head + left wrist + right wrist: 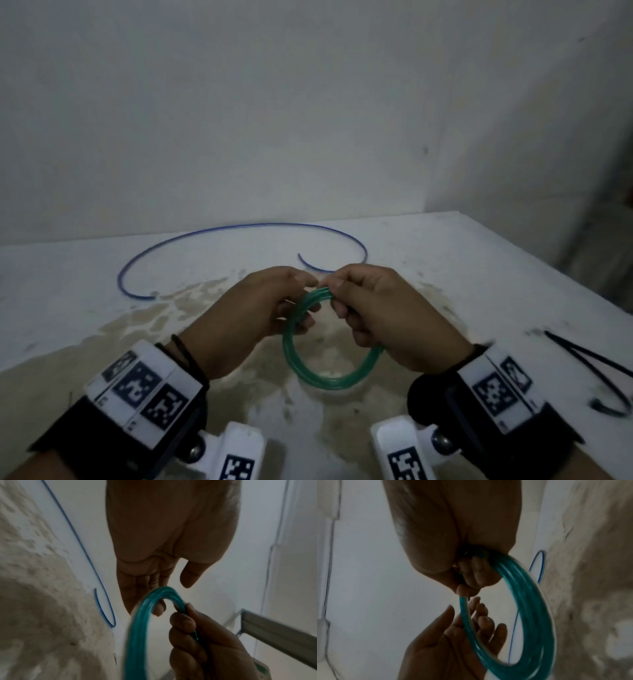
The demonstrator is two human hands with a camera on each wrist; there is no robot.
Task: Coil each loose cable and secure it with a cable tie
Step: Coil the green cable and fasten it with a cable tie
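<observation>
A green cable (329, 375) wound into a small coil hangs between my hands above the table (479, 257). My right hand (337, 298) grips the top of the coil with curled fingers; the right wrist view shows these fingers (471, 574) wrapped round the green strands (530, 601). My left hand (301, 298) sits against the coil's left side. Its fingers (154, 582) are fairly straight, the thumb stands apart, and one strand runs across them. A loose blue cable (239, 226) lies in a wide arc on the table behind my hands.
Two black cable ties (582, 359) lie on the table at the right, near its edge. A white wall (308, 102) closes off the back. The tabletop is stained brown under my hands. A grey metal bar (274, 628) shows in the left wrist view.
</observation>
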